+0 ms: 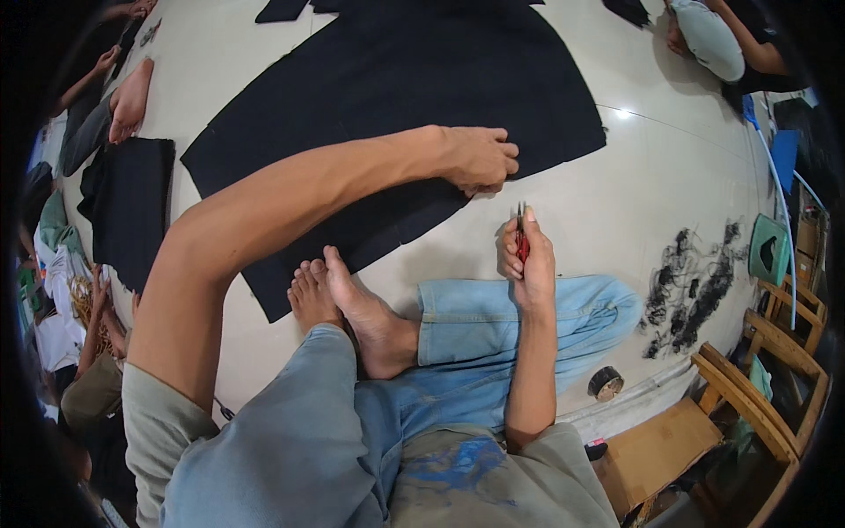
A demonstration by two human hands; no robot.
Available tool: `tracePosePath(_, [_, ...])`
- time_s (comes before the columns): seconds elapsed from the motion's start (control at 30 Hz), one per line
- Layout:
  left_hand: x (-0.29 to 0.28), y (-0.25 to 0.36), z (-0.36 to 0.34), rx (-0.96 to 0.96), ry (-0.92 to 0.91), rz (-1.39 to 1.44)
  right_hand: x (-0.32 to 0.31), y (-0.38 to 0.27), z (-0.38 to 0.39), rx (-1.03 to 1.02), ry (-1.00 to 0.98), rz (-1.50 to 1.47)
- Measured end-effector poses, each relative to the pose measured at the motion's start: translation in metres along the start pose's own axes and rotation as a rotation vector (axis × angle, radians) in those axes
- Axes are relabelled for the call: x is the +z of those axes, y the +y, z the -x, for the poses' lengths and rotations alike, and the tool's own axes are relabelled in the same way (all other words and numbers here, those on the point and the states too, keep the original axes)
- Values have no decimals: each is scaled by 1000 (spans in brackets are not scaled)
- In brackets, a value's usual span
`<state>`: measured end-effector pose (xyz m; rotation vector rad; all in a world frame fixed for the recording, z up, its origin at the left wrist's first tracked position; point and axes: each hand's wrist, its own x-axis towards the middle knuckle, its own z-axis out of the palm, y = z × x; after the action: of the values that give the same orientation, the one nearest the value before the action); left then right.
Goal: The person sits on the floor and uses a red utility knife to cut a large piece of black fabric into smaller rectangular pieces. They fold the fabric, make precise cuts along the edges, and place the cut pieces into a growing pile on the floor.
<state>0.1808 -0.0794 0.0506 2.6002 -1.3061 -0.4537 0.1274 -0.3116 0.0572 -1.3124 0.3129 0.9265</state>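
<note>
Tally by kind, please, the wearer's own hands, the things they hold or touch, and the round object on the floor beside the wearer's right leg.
Hands: 2 (left hand, right hand)
Red-handled snips: 1
Large black cloth: 1 (layers cannot be told)
Round dark-rimmed object: 1
Total: 5

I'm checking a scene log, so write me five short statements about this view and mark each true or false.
1. The right hand holds red-handled snips. True.
2. The left hand is at the near edge of the black cloth. True.
3. The snips' tips touch that cloth. False: they are apart from it.
4. Both feet wear shoes. False: the feet are bare.
5. Dark fuzz lies on the floor. True.
</note>
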Motion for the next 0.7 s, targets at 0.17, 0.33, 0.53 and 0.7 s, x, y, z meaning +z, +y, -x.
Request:
tracePosePath(0.17, [5,-7,-2,-112,79,322,12,12,-3,161,-94,268])
tracePosePath(0.33, [19,-9,8,-213,217,587,17,18,-6,155,-46,210])
tracePosePath(0.53, [29,-10,12,-200,346,684,23,20,-8,123,-82,193])
tracePosePath(0.7, [30,-10,12,-203,340,694,26,22,-14,115,-85,192])
